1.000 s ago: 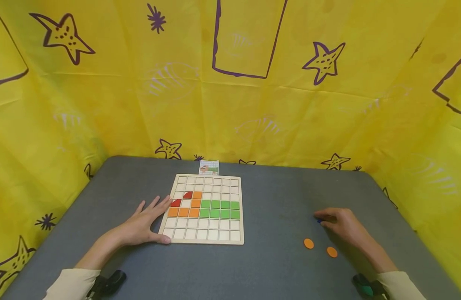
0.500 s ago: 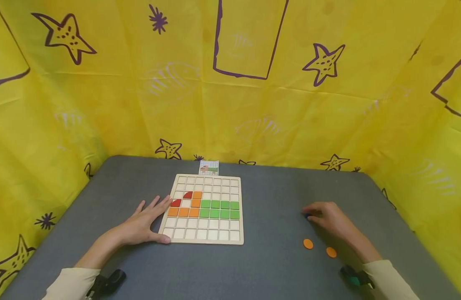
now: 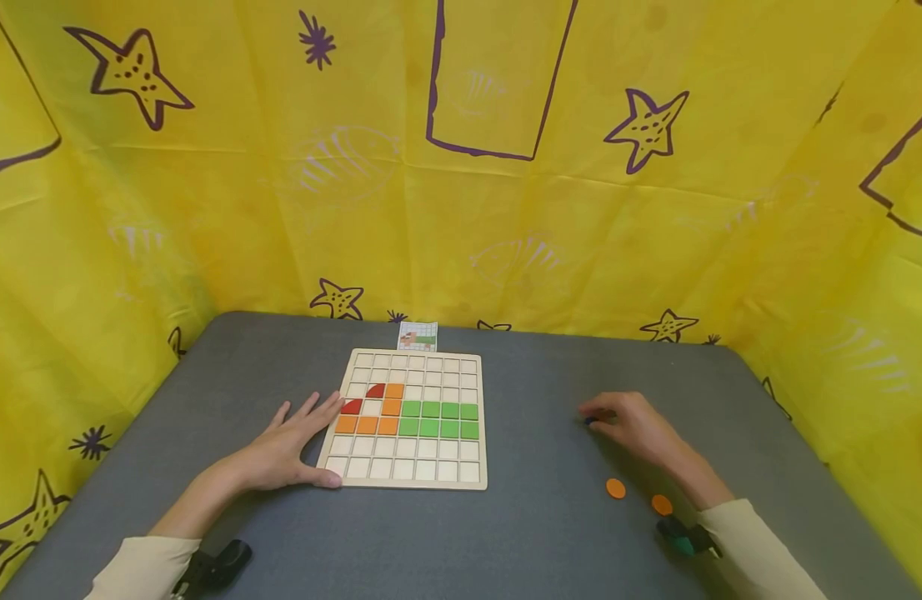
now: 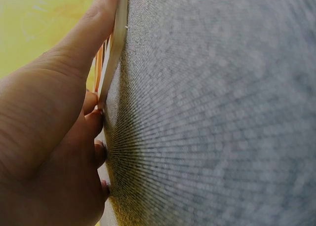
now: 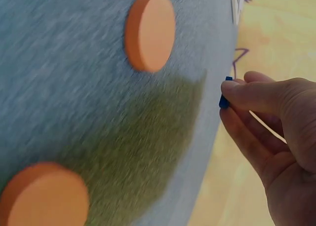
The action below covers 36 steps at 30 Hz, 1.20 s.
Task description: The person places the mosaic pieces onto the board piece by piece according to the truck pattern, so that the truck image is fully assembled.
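My left hand (image 3: pixel 281 450) lies spread along the left edge of a wooden grid board (image 3: pixel 408 483), thumb at the near corner and fingertips by the red tile. Orange tiles (image 3: pixel 367 425), green tiles (image 3: pixel 429 427) and two red curved tiles (image 3: pixel 375 390) fill some of the board's squares. To the right of the board, my right hand (image 3: pixel 629 425) pinches a small blue piece (image 5: pixel 224 94) between thumb and fingers, above the table. Its full shape is hidden by the fingers. Two orange discs (image 3: pixel 615 488) lie on the table nearer to me than this hand.
A small picture card (image 3: pixel 418 336) with a grid pattern stands or lies just behind the board; I cannot tell which. The grey table (image 3: pixel 536 533) ends at a yellow patterned cloth (image 3: pixel 461 208) at the back and sides.
My right hand has moved left and slightly away from me, toward the board, carrying the blue piece. The left hand and the tiles have stayed in place.
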Each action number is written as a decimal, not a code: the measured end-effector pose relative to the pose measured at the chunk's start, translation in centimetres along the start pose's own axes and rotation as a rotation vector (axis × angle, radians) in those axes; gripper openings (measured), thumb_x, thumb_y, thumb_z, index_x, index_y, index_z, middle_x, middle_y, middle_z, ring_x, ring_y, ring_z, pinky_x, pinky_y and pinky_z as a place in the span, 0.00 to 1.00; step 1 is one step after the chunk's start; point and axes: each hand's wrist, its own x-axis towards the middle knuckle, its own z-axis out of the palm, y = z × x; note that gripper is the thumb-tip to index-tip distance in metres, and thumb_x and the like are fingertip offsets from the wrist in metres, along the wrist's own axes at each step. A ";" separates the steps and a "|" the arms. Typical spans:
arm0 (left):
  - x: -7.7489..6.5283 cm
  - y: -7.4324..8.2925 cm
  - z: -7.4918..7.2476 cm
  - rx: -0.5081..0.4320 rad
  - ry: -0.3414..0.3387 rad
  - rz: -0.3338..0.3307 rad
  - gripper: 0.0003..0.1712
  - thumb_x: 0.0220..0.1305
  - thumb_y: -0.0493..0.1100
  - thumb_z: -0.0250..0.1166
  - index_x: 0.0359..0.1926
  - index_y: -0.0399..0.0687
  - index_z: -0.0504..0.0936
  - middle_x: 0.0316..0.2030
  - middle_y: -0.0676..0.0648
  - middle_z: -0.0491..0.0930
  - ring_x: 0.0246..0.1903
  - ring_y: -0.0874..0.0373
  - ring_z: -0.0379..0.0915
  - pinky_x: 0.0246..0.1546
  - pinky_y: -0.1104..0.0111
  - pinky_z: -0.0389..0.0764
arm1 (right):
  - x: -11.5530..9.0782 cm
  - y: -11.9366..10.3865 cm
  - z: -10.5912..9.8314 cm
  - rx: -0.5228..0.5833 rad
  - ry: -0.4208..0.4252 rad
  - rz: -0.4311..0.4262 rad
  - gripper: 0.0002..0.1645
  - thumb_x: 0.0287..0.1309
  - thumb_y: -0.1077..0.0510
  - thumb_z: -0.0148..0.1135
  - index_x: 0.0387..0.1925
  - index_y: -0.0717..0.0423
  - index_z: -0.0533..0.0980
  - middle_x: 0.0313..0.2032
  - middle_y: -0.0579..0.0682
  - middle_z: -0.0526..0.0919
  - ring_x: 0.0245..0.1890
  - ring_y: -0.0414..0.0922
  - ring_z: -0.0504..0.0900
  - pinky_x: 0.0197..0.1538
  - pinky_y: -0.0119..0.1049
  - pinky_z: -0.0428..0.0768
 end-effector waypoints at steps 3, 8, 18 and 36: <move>0.0 -0.1 0.0 -0.002 -0.002 0.002 0.68 0.43 0.70 0.73 0.76 0.43 0.52 0.76 0.38 0.46 0.73 0.32 0.32 0.66 0.35 0.27 | 0.6 -0.3 0.2 0.003 -0.014 -0.013 0.16 0.48 0.74 0.70 0.41 0.65 0.84 0.37 0.54 0.87 0.36 0.49 0.86 0.40 0.43 0.84; 0.0 -0.1 0.0 0.003 0.003 0.004 0.68 0.43 0.70 0.73 0.76 0.43 0.52 0.76 0.38 0.46 0.74 0.32 0.32 0.66 0.35 0.27 | 1.4 -0.7 0.6 0.008 -0.017 -0.027 0.16 0.48 0.74 0.70 0.42 0.65 0.84 0.37 0.54 0.87 0.36 0.48 0.86 0.40 0.43 0.84; 0.1 -0.1 0.0 0.004 -0.004 -0.009 0.69 0.42 0.70 0.73 0.76 0.43 0.51 0.76 0.38 0.46 0.74 0.32 0.32 0.66 0.35 0.27 | 3.1 -1.4 0.8 0.020 0.011 -0.022 0.16 0.47 0.75 0.70 0.41 0.65 0.84 0.37 0.53 0.87 0.36 0.48 0.87 0.40 0.42 0.84; 0.2 -0.3 0.1 0.000 -0.013 -0.016 0.69 0.42 0.70 0.73 0.77 0.45 0.50 0.76 0.39 0.46 0.74 0.33 0.31 0.66 0.36 0.26 | 7.1 -4.5 2.5 0.054 -0.065 -0.064 0.14 0.51 0.73 0.69 0.42 0.66 0.84 0.38 0.54 0.87 0.37 0.48 0.86 0.43 0.41 0.84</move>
